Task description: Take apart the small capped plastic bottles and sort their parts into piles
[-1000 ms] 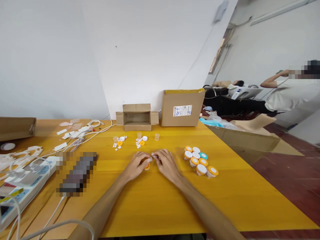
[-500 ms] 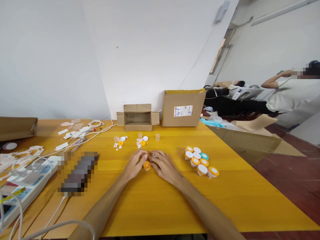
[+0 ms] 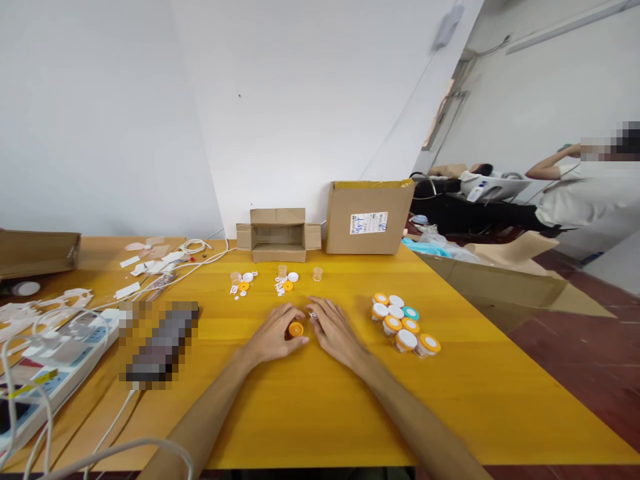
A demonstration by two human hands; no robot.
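An orange round cap [image 3: 296, 330] sits on the table, its hollow side facing me. My left hand [image 3: 273, 333] curves about it from the left, thumb and fingers apart on either side; whether they touch it I cannot tell. Close by, my right hand [image 3: 336, 333] is closed on a small white perforated plastic piece [image 3: 313, 315], mostly hidden by the fingers. Beyond my hands lie two groups of parts, each with a clear cup [image 3: 283, 271], a white disc [image 3: 293, 277], an orange ring [image 3: 289, 286] and small white pieces. Another clear cup [image 3: 317, 274] stands alone.
Several capped clear containers [image 3: 407, 340] with orange, white or teal tops cluster at right. An open carton [image 3: 279, 242] and a taped box [image 3: 369, 217] stand at the back. A phone [image 3: 163, 343], power strip [image 3: 75, 373] and cables occupy the left. Other people are beyond the table.
My left hand has opened its thumb away from its fingers and come around the orange cap. The white perforated piece, earlier between both hands, is now at my right fingers alone.
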